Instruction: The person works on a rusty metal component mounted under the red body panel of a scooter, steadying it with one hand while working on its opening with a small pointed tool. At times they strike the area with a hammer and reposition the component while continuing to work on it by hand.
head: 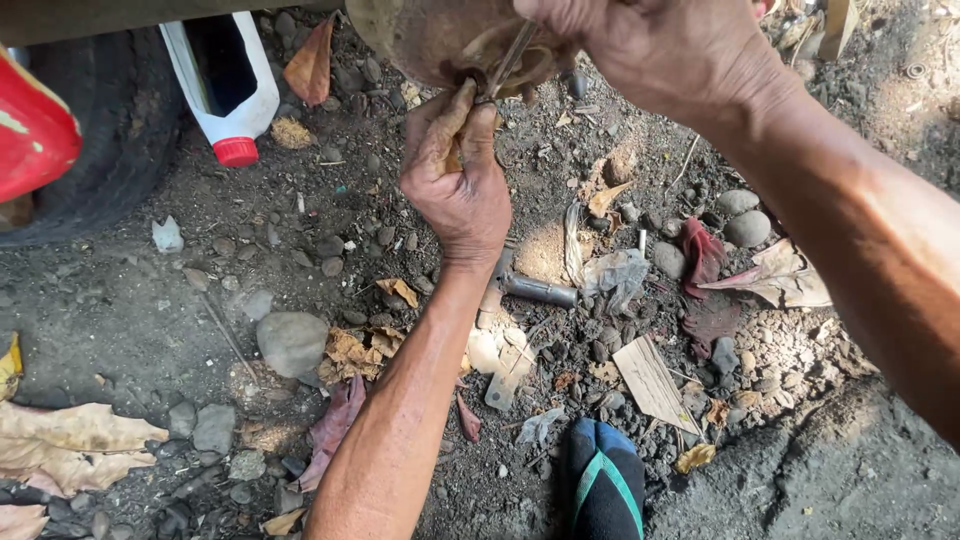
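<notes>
My left hand (455, 185) is raised at the top centre, its thumb and fingers pinched on a thin metal tool (510, 62) that runs up into a rusty brown round metal part (440, 40). My right hand (665, 50) comes in from the upper right and grips the right side of that rusty part. Both hands are grimy. Where the tool's tip ends is hidden behind the part and my fingers. Below my left wrist a hammer (530, 290) lies on the dirt.
Dirt ground with stones, dry leaves and scraps. A black tyre (110, 130) and a red body panel (35, 130) at upper left, a white bottle with red cap (225, 90) beside them. A grey stone (292, 342) at centre left. A blue-green sandal (605, 485) at bottom centre.
</notes>
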